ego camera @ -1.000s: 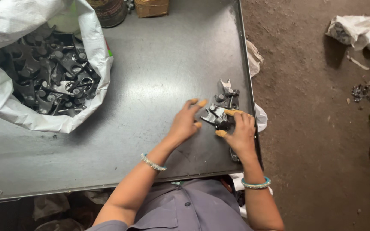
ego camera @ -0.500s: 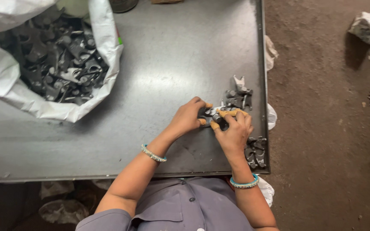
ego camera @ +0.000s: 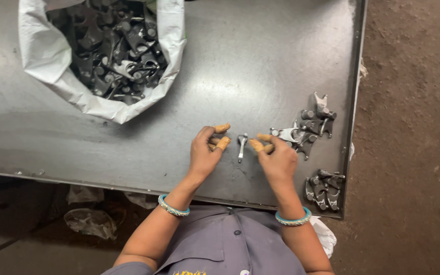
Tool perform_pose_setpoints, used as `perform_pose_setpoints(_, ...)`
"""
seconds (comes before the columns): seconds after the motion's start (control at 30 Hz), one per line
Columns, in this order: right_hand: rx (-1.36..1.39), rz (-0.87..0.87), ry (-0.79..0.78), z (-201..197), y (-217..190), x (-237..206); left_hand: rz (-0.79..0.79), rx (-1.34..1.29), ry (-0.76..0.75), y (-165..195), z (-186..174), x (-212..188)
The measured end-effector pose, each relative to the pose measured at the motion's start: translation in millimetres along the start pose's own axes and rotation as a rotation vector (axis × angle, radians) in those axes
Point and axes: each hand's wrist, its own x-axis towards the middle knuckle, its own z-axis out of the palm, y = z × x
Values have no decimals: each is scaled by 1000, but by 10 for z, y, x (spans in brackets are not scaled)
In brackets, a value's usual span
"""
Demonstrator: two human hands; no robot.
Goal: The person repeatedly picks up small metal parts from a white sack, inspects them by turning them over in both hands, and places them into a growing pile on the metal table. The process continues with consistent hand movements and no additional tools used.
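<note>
— Where's the small metal part [ego camera: 241, 146]?
— Lying loose on the surface [ego camera: 230, 66], near its front edge, between left hand [ego camera: 203, 153] and right hand [ego camera: 279, 162].
— Grip?
— Both loosely curled, holding nothing. Best pinched by the stem with capped fingertips [ego camera: 223, 142], clear of the finished pile [ego camera: 309, 127].

Tabletop: dull grey sheet metal tabletop [ego camera: 260, 56], scuffed, with a raised rim along its right edge.
Floor: bare brown dirt floor [ego camera: 413, 127] to the right.
Under the tabletop: crumpled plastic scraps [ego camera: 90, 221] in shadow.
</note>
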Motion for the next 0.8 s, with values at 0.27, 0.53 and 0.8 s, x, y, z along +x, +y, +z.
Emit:
perform_pose_setpoints(0.27, 135, -521, -235, 113, 211, 135, 21, 24, 48, -28, -182, 7)
perform_pose_setpoints(0.53, -11, -822, -288, 424, 42, 160, -23, -40, 134, -123, -311, -17)
perform_pose_setpoints(0.8, 18, -572, -203, 117, -133, -6, -61, -78, 102, -89, -359, -2)
